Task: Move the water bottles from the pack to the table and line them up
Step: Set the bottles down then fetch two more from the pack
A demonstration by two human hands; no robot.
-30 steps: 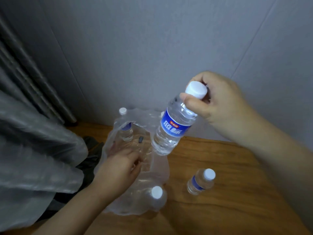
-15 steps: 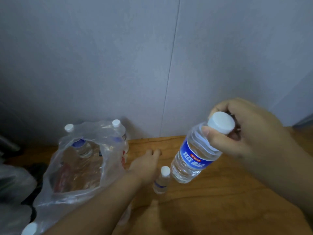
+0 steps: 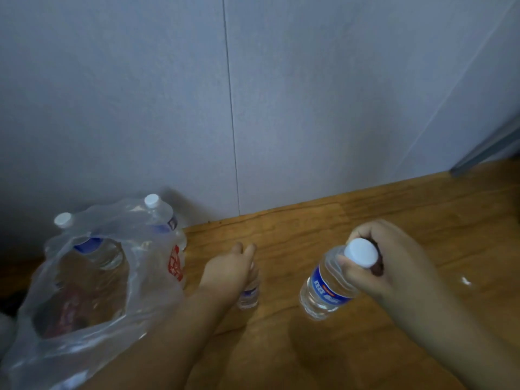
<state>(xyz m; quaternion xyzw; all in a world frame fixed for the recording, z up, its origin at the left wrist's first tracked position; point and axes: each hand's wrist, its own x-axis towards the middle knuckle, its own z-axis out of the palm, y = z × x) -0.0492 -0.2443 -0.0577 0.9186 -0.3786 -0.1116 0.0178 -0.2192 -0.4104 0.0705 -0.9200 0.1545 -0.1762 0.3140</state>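
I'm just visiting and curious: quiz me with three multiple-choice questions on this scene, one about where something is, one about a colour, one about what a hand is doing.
1. Where is the plastic pack?
A. On the left, by the wall
B. At the right table edge
C. In the right hand

2. What colour is the cap of the bottle in the right hand?
A. Red
B. White
C. Green

3. What is the right hand doing?
A. Lying flat on the table
B. Gripping a bottle near its cap
C. Pulling at the pack

Answers:
1 A, it sits at the left against the grey wall.
2 B, the cap is plainly white.
3 B, fingers curl round the neck, the bottle tilted.
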